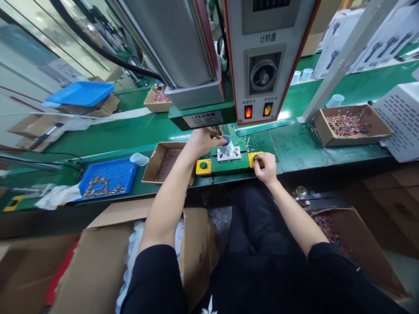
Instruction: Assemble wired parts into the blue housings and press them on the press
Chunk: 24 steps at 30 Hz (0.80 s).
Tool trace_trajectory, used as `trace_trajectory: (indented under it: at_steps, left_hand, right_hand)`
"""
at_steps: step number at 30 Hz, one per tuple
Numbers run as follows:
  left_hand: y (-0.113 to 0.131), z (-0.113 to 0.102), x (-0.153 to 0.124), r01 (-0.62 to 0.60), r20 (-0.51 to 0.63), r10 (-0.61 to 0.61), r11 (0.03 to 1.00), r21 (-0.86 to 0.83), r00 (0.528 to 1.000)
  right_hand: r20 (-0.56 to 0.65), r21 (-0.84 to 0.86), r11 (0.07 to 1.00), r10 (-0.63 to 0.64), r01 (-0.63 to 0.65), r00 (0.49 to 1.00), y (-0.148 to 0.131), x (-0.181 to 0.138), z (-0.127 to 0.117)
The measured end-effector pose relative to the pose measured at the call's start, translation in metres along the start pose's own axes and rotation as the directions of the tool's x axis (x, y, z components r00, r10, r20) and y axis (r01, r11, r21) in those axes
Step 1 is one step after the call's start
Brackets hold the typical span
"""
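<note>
Fingers of our left hand (203, 141) are bending close together at the rim of a pale blue cup (225, 149), thumb and fingertips nearly meeting; we cannot tell whether they are gripping the cup or something small in its mouth. That cup is standing upright on the white fixture (223, 156), beneath the press (199, 98). Our right hand (266, 168) is resting at a yellow button box (251, 158) to the right of the fixture, fingers half curled over the button; whether they are pressing it, we cannot tell. Left of the fixture, another yellow box (203, 167) is showing its green button uncovered. Beyond it, a cardboard box (154, 163) is sitting open, and a second cup (139, 159) is tilting between that and a blue tray (94, 171) of small metal parts (98, 186). Above us, two switches are glowing on the control panel (238, 83). Farther right, an open carton (356, 141) is holding wired parts (347, 124).
</note>
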<state>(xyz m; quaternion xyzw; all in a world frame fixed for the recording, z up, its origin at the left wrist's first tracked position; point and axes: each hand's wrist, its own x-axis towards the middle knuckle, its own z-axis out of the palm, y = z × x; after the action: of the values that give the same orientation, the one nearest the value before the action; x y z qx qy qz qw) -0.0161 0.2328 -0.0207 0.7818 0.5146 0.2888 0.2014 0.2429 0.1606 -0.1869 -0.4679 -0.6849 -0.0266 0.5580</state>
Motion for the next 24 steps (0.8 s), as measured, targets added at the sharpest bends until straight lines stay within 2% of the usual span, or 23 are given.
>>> trace_trajectory:
  at_steps: [5,10,13,16,19,22,24]
  left_hand:
    - [0.004,0.009,0.004,0.048,0.058,-0.049,0.999,0.016,0.997]
    - [0.008,0.008,0.012,0.071,0.091,-0.075,0.996,0.055,0.993]
    - [0.005,0.005,0.004,0.107,0.059,-0.109,0.993,0.040,0.992]
    - [-0.008,0.010,-0.033,0.143,-0.129,-0.139,0.990,0.022,0.982]
    - [-0.034,0.025,-0.090,0.200,-0.342,-0.152,0.974,0.110,0.927]
    - [-0.059,0.040,-0.134,0.247,-0.378,-0.157,0.948,0.203,0.912]
    - [-0.064,0.047,-0.147,0.265,-0.365,-0.170,0.937,0.228,0.915]
  right_hand:
    - [0.012,-0.010,1.000,-0.004,0.004,1.000,0.001,-0.001,0.000]
    - [0.000,-0.008,1.000,-0.017,0.017,1.000,0.001,0.000,0.001]
    - [-0.003,0.015,0.999,-0.032,0.032,0.999,0.001,0.000,0.000]
    - [0.029,-0.001,1.000,-0.013,0.013,0.999,0.001,0.000,-0.001]
    - [0.057,-0.045,0.999,-0.001,0.003,0.998,0.001,0.001,0.000]
    - [0.043,-0.060,0.997,-0.038,0.041,0.998,0.001,0.004,0.003]
    - [0.036,-0.064,0.996,-0.054,0.056,0.998,0.002,0.005,0.003]
